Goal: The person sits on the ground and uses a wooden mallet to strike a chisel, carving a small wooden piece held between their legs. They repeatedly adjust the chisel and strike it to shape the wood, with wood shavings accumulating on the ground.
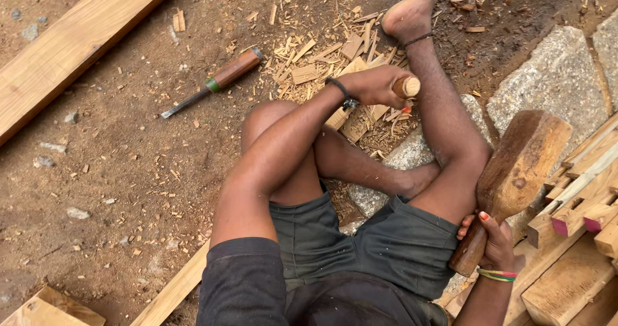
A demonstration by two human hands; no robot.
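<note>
**Position of items, left to right**

1. A long pale wooden plank [77, 36] lies diagonally on the bare earth floor [109, 171].
2. A spare chisel with a brown wooden handle, a green band and a steel blade [212, 81] lies on the earth beside a heap of light wood chips [315, 59]. No hand touches it.
3. The left hand [376, 84] is clenched around the round pale wooden handle of a second chisel [407, 86], held over the chips between the legs. Its blade and the workpiece under it are hidden by the hand and leg.
4. Rough grey stone blocks [553, 75] lie to the right of the legs.
5. The right hand [499, 239] grips the shaft of a heavy brown wooden mallet [521, 165]. The mallet head is raised beside the right knee, well apart from the chisel handle.
6. Stacked sawn timber pieces [579, 223] lie at the far right.

**Step in hand (judgement)**

The chisel appears set for cutting, with the mallet held back between blows.

**Requirement for the next move**

A strike calls for the mallet face to meet the handle end squarely, clear of the left fingers, with the chisel held steady.
</note>
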